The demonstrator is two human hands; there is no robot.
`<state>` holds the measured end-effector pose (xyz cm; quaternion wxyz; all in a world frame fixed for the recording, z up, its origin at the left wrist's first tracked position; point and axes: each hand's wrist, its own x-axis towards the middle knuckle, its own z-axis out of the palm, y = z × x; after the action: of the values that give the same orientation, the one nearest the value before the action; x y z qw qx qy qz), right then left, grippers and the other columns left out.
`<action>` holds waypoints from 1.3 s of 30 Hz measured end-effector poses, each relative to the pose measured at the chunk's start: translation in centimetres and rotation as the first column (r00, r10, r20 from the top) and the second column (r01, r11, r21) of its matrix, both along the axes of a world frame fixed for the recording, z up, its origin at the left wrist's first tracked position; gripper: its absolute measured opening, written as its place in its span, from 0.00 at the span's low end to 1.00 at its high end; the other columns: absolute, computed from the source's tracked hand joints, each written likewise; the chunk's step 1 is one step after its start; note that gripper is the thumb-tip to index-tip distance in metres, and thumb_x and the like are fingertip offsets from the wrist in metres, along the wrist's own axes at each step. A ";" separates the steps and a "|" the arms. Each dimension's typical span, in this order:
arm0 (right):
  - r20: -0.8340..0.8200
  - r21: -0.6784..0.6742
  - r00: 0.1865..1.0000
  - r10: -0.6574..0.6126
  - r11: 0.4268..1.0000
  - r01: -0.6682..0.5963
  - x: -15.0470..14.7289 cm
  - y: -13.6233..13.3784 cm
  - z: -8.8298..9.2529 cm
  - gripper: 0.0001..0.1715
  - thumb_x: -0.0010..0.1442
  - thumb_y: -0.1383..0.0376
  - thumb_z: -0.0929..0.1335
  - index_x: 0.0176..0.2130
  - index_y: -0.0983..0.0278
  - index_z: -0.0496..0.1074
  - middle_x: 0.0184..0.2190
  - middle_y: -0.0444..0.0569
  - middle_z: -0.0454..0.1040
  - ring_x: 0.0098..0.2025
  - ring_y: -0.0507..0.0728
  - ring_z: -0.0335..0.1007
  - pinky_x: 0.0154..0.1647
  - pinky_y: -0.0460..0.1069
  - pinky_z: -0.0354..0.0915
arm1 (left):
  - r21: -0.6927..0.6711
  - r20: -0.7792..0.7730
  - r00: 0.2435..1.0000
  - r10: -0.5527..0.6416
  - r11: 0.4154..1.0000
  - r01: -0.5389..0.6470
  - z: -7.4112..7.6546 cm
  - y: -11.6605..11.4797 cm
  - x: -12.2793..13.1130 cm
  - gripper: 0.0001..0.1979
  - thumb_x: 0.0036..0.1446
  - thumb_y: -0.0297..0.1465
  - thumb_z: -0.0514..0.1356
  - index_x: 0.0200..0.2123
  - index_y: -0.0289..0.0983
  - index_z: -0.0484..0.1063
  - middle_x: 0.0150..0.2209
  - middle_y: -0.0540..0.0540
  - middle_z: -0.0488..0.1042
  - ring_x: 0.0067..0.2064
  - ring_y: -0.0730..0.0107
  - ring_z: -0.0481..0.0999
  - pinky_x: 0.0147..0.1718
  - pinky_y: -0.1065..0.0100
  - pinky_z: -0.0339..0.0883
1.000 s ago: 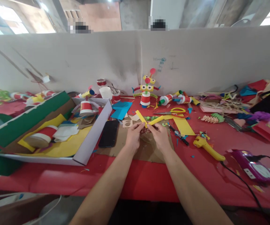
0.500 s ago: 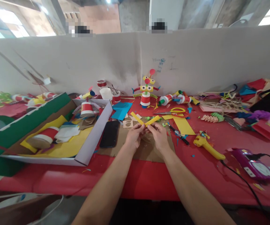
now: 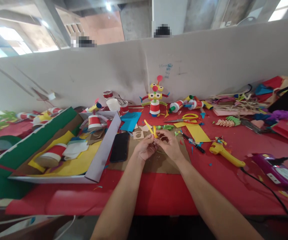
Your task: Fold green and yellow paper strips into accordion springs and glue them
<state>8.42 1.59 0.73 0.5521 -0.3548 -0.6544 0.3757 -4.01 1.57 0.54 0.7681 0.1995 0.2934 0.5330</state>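
Observation:
Two yellow paper strips (image 3: pixel 148 126) rise from between my fingertips, their lower ends meeting there. My left hand (image 3: pixel 145 147) pinches them from the left. Closed on the same strips from the right is my right hand (image 3: pixel 168 144). Both hands are just above a brown cardboard sheet (image 3: pixel 149 168). Beyond them lie a green folded paper spring (image 3: pixel 167 127) and a small card piece with a cut-out (image 3: pixel 138 134). A black phone (image 3: pixel 119 147) rests to the left of my left hand.
A white box (image 3: pixel 104 146) of craft parts stands on the left. Scissors (image 3: pixel 187 118), yellow paper (image 3: pixel 199 133), a yellow glue gun (image 3: pixel 225 155) and a purple power strip (image 3: pixel 275 171) lie on the right. Cup figures (image 3: pixel 155 108) stand near the grey partition (image 3: pixel 96 70).
The right-hand strip has swung upright toward the left one, narrowing the V they formed. My right hand has turned inward. The camera view has shifted slightly.

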 end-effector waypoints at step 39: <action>-0.170 -0.138 0.984 -0.046 0.990 0.023 -0.9 0.2 -1.0 0.15 0.53 0.57 0.67 0.38 0.61 0.74 0.33 0.47 0.75 0.36 0.56 0.69 0.37 0.50 0.64 | 0.279 -0.249 0.884 0.395 0.904 -0.325 0.2 -0.2 1.3 0.10 0.40 0.27 0.65 0.31 0.37 0.72 0.32 0.50 0.74 0.35 0.76 0.72 0.39 0.73 0.64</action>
<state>7.49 1.83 -0.25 0.5877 -0.3690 -0.5708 0.4389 -2.68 1.37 0.78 0.5733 0.3069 0.3747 0.6608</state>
